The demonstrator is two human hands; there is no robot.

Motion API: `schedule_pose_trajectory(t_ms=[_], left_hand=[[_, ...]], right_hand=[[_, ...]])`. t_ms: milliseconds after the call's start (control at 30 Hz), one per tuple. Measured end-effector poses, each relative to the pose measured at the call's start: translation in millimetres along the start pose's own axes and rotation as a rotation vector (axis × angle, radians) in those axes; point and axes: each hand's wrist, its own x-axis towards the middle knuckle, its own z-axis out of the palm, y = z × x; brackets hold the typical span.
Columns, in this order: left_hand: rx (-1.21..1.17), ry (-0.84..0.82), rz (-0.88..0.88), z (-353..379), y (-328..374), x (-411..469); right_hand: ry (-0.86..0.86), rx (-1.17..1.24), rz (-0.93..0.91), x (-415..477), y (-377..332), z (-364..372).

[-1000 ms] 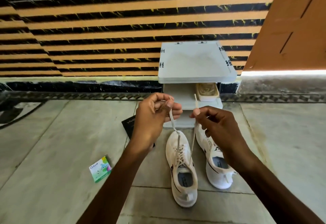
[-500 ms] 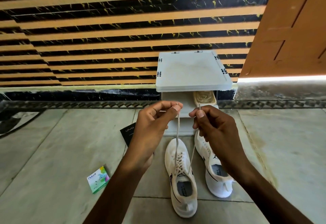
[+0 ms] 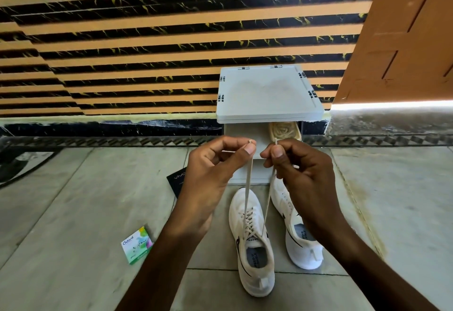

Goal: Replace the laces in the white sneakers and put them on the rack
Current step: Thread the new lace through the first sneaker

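Two white sneakers stand on the floor in front of a white rack. The left sneaker is laced, and both ends of its lace run up taut to my hands. My left hand pinches one lace tip between thumb and forefinger. My right hand pinches the other tip the same way, close beside the left. The right sneaker lies partly hidden behind my right hand and wrist.
A beige shoe sits on the rack's lower shelf. A black booklet lies on the floor behind my left hand, and a small green-and-white packet lies to the left. A striped wall rises behind the rack.
My hands have drawn closer together, pulling both lace ends up taut over the left sneaker. The camera has tilted, so the scene sits lower in view.
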Motion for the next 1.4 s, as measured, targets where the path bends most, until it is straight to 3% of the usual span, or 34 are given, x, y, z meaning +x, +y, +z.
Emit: schedule_pose_trajectory(t_ms=[1400], left_hand=[[0.032,-0.004,0.035,-23,12,-18]], right_hand=[[-0.082,0.041,0.01,-10,-16,19]])
